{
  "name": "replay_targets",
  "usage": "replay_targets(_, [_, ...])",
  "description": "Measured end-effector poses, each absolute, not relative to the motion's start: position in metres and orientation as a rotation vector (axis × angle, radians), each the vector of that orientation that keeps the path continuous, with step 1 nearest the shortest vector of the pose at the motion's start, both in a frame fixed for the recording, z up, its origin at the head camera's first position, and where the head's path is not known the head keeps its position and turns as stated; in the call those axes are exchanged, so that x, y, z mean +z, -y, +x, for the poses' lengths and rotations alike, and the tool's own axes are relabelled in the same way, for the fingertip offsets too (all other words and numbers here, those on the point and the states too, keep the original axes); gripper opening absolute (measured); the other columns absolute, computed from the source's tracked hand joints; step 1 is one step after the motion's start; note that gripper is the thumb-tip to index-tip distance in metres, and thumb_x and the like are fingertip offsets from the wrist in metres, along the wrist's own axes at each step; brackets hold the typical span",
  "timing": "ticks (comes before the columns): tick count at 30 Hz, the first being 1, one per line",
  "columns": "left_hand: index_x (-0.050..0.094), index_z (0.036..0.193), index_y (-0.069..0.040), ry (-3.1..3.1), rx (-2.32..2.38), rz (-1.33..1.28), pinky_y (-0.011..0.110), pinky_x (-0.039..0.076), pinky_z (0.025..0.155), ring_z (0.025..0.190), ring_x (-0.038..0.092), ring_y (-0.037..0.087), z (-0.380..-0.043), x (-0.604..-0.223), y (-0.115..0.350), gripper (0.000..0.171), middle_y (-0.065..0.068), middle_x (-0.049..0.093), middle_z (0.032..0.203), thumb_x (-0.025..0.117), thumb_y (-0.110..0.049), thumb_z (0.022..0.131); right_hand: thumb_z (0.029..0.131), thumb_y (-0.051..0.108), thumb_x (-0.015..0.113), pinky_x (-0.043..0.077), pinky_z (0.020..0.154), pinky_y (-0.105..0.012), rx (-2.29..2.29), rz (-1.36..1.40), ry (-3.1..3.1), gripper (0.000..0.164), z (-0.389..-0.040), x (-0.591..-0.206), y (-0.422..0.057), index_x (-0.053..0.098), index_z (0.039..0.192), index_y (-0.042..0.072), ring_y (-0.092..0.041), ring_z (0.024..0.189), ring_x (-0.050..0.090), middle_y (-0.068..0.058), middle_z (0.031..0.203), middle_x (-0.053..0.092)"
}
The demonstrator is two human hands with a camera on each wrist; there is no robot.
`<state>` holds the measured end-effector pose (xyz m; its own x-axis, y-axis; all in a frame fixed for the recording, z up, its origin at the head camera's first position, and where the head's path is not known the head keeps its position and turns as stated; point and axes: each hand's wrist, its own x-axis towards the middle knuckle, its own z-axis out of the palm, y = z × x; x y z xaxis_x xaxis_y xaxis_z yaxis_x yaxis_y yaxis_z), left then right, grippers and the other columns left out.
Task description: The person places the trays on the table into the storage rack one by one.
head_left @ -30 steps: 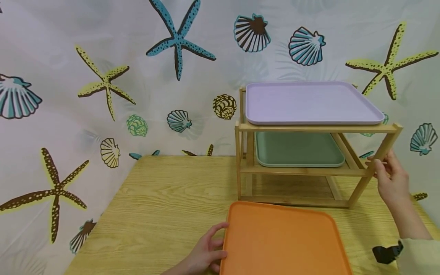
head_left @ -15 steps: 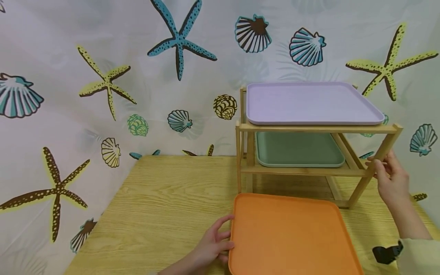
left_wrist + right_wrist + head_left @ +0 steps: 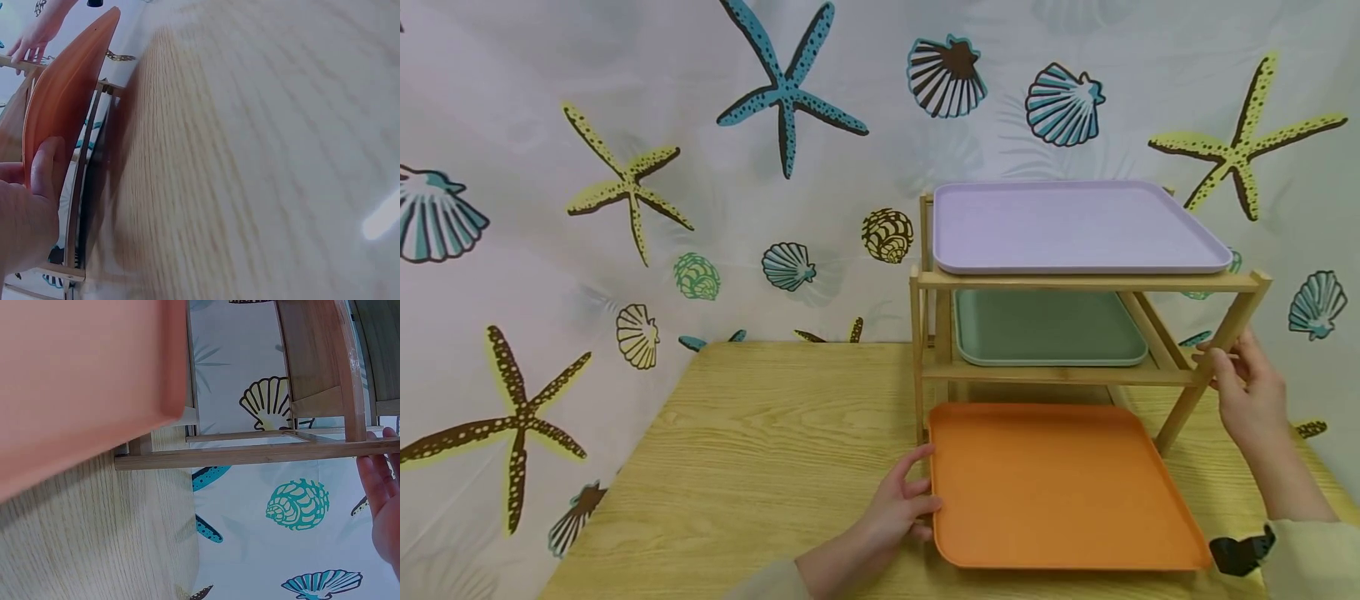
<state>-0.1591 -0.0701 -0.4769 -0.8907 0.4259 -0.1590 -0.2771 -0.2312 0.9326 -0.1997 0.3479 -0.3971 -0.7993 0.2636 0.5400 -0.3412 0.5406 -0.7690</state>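
My left hand (image 3: 898, 500) grips the left edge of an orange tray (image 3: 1060, 492). In the left wrist view, the tray's underside (image 3: 69, 94) stands off the tabletop, with a digit laid along it. The tray's far edge overlaps the lowest level of a wooden three-tier rack (image 3: 1060, 375) in the head view. My right hand (image 3: 1251, 387) holds the rack's slanted right front leg at middle-shelf height. In the right wrist view, its fingers (image 3: 375, 481) curl round the wooden bar. A lavender tray (image 3: 1075, 225) lies on the top shelf, a green tray (image 3: 1048, 329) on the middle one.
The rack stands on the right part of a wood-grain table (image 3: 760, 433). Behind it hangs a white curtain (image 3: 820, 208) printed with starfish and shells. A small black object (image 3: 1240, 554) shows at my right sleeve, near the orange tray's front right corner.
My left hand has moved the orange tray forward and slightly right, so its far edge now covers the rack's lowest front rail. My right hand has stayed on the leg.
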Motion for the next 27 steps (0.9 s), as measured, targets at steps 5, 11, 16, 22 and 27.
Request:
replay_targets(5, [0.028,0.148,-0.010,-1.615,2.167,0.142,0.021,0.048,0.044,0.073,0.064,0.018,-0.167,-0.481,0.060,0.070,0.022,0.063,0.114,0.053,0.016,0.088,0.102,0.007,0.045,0.045,0.071,-0.006,1.272,0.059,2.155,0.037,-0.200,-0.397,-0.348,0.049,0.139,0.011,0.014,0.091,0.052,0.023,0.099,0.052])
replay_targets(11, [0.031,0.146,-0.011,-1.691,2.177,0.063,0.022,0.047,0.045,0.068,0.063,0.017,-0.180,-0.487,0.051,0.067,0.019,0.064,0.113,0.053,0.015,0.088,0.102,0.007,0.045,0.045,0.071,-0.005,1.275,0.051,2.153,0.034,-0.200,-0.396,-0.347,0.050,0.136,0.011,0.012,0.091,0.052,0.022,0.100,0.052])
replay_targets(16, [0.034,0.145,-0.008,-1.781,2.188,-0.009,0.022,0.047,0.047,0.070,0.062,0.015,-0.191,-0.490,0.045,0.063,0.016,0.063,0.113,0.053,0.014,0.090,0.102,0.007,0.045,0.044,0.071,-0.005,1.272,0.041,2.150,0.029,-0.201,-0.397,-0.348,0.053,0.130,0.011,0.012,0.091,0.052,0.023,0.100,0.052])
replay_targets(22, [0.034,0.144,-0.002,-1.836,2.212,0.008,0.022,0.045,0.052,0.072,0.057,0.014,-0.193,-0.491,0.041,0.060,0.016,0.059,0.113,0.053,0.013,0.090,0.102,0.006,0.046,0.044,0.071,-0.005,1.278,0.051,2.134,0.027,-0.202,-0.397,-0.348,0.055,0.127,0.011,0.012,0.091,0.054,0.023,0.099,0.054])
replay_targets(27, [0.032,0.145,-0.004,-1.807,2.164,0.053,0.028,0.052,0.057,0.075,0.060,0.017,-0.184,-0.489,0.040,0.063,0.018,0.056,0.117,0.057,0.012,0.090,0.102,0.007,0.046,0.044,0.071,-0.005,1.274,0.048,2.129,0.027,-0.201,-0.398,-0.348,0.054,0.127,0.009,0.012,0.091,0.053,0.022,0.099,0.054])
